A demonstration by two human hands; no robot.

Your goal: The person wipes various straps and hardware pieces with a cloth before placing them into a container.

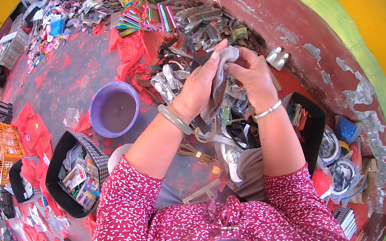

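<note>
Both my hands are raised in front of me over a heap of goods, and a damp-looking grey cloth [218, 90] is bunched between them. My left hand [200, 87] is closed on the cloth, its thumb pointing up and away. Opposite it, my right hand [253, 78] pinches the cloth's upper edge with bent fingers. A dark strip [198, 58] shows just beyond my left fingertips; whether the cloth wraps it I cannot tell. Below the cloth, a pale strap [217, 138] lies near my white shoe [233, 162].
A purple basin [93, 115] of murky water stands to my left, beside a black box [55, 188] of small packages. Another black box [315, 124] is at my right. Bundled straps [200, 16] and red sheets [132, 53] lie ahead, along a peeling wall [310, 22].
</note>
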